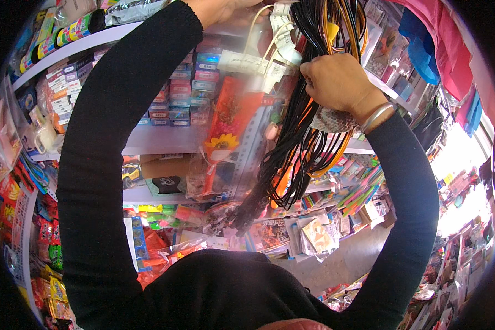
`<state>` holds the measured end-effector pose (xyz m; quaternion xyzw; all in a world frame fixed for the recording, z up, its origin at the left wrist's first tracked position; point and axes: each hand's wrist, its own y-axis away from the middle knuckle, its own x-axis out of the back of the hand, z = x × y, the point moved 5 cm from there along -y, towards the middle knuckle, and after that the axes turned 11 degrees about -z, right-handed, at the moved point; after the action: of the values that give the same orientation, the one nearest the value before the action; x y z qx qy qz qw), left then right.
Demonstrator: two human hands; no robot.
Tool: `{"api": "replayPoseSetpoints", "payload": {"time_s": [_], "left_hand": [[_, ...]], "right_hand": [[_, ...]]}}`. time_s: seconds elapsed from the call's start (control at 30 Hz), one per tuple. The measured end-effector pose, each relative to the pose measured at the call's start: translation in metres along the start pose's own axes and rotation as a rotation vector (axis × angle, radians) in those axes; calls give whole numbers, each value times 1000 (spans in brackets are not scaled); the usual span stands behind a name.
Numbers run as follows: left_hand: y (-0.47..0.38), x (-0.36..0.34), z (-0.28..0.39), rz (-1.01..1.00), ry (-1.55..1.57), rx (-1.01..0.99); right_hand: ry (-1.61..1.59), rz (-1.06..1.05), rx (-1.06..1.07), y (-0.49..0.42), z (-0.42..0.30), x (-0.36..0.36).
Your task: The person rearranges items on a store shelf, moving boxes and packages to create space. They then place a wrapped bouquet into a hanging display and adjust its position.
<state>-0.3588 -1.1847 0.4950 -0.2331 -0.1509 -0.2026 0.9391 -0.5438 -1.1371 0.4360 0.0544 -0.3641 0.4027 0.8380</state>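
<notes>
My right hand (338, 82), with a silver bangle at the wrist, is curled against a hanging bundle of black and orange cords (288, 165) and appears to grip it. A greyish mesh piece (334, 119) hangs just below that hand. My left hand (222, 10) is at the top edge, partly cut off, close to the cord handles of a clear plastic bag (247, 62). What its fingers do is hidden. Inside the clear bag is a red-wrapped bouquet with a yellow sunflower (222, 142). A white strip with print (281, 29) hangs beside the handles.
Stacked small boxes (179, 97) fill a white shelf (161, 138) behind the bag. Below are a brown carton (165, 165) and several booklets (317, 235). Snack packets (55, 255) hang at left. Pink cloth (449, 45) hangs at upper right. Grey floor (334, 260) shows lower right.
</notes>
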Motion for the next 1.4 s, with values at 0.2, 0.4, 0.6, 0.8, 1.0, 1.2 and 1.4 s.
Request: {"api": "replayPoseSetpoints", "payload": {"time_s": [0.2, 0.4, 0.6, 0.8, 1.0, 1.2, 1.4], "left_hand": [[-4, 1, 3, 13, -230, -133], [18, -18, 26, 334, -1074, -304], [37, -40, 7, 368, -1260, -405], [39, -41, -12, 382, -1173, -408], [43, -38, -14, 339, -1077, -415], [37, -30, -14, 149, -828, -310], [23, -12, -20, 137, -489, -327]], "right_hand": [[-12, -6, -9, -1, 0, -1], [-43, 22, -10, -1, -2, 2], [-43, 59, -11, -3, -6, 4], [-25, 21, -20, -2, -6, 2], [-52, 48, -30, -1, -5, 3], [-78, 43, -33, 1, -6, 5], [-76, 24, -82, -1, -4, 4]]}}
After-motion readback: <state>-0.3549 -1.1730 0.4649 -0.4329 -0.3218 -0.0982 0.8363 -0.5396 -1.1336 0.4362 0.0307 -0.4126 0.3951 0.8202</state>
